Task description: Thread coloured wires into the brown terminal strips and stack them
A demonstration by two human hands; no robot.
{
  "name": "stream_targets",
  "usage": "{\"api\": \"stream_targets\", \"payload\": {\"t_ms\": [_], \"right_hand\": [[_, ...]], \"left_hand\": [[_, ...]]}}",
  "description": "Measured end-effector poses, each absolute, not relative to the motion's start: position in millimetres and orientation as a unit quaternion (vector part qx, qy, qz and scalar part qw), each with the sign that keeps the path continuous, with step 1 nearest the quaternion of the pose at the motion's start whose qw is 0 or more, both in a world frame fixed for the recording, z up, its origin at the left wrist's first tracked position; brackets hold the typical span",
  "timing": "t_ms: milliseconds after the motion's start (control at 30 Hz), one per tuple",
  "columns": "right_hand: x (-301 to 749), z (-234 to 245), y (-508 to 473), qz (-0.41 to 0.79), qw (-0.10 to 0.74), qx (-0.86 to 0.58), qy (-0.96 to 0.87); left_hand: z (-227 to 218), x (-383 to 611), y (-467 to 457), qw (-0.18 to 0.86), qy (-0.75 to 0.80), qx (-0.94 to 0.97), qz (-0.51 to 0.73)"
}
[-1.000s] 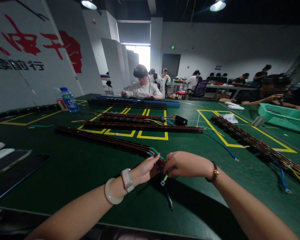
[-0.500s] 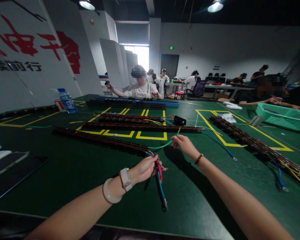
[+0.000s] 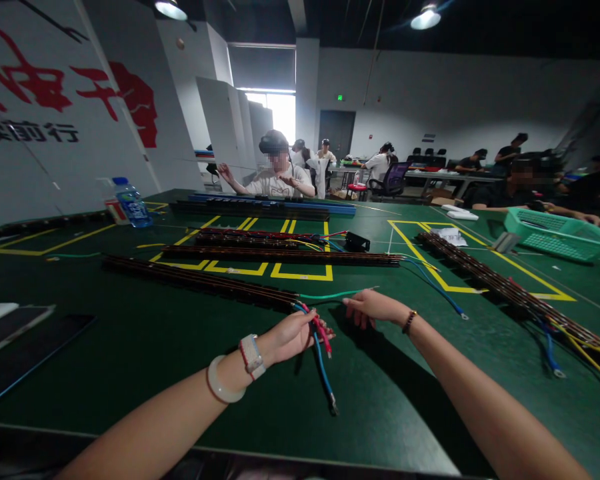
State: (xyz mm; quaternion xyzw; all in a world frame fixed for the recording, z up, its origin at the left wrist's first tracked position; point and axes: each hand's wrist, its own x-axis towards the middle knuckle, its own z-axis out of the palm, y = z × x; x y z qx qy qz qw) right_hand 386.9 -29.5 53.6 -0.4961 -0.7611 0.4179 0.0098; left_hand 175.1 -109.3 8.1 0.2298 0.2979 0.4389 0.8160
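My left hand (image 3: 297, 333) is closed on a bundle of red wires (image 3: 322, 332) and a blue cable (image 3: 323, 370) at the near end of a long dark strip (image 3: 200, 280). A metal ring lug (image 3: 334, 403) tips the blue cable, which hangs down past my fingers. From the same end a green wire (image 3: 325, 296) stretches to the right, and its tip lies just above my right hand (image 3: 375, 307). That hand is over the table, its fingers loosely bent and apart, with nothing seen in them.
Further dark wired strips (image 3: 280, 254) lie beyond on the green table, among yellow tape outlines (image 3: 303, 276). Another strip (image 3: 485, 277) with cables is at the right, near a green basket (image 3: 563, 233). A water bottle (image 3: 133, 203) stands at the left. A person (image 3: 275, 177) sits opposite.
My right hand has let go of the green wire and moved slightly down and right. The green wire now lies straighter. My left hand keeps its hold, with the red wires slightly more spread.
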Motion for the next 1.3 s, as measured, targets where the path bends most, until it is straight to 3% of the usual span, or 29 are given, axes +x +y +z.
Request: {"api": "stream_targets", "payload": {"t_ms": [100, 333, 500, 600, 767, 1033, 1300], "right_hand": [[382, 61, -61, 0.389, -0.052, -0.4, -0.828], [360, 53, -95, 0.15, 0.143, -0.314, -0.927], [357, 52, -74, 0.2, 0.246, -0.302, -0.899], [349, 52, -62, 0.229, 0.29, -0.346, -0.862], [320, 60, -48, 0.175, 0.295, -0.374, -0.861], [269, 68, -21, 0.073, 0.221, -0.441, -0.867], [305, 56, -44, 0.193, 0.313, -0.352, -0.861]], "left_hand": [[5, 176, -108, 0.821, 0.286, 0.238, 0.434], [2, 176, -107, 0.807, 0.299, 0.229, 0.455], [10, 178, -112, 0.823, 0.27, 0.208, 0.454], [11, 184, -115, 0.779, 0.313, 0.202, 0.505], [8, 189, -117, 0.734, 0.345, 0.254, 0.526], [9, 188, -114, 0.73, 0.366, 0.271, 0.51], [9, 187, -116, 0.745, 0.359, 0.266, 0.495]]}}
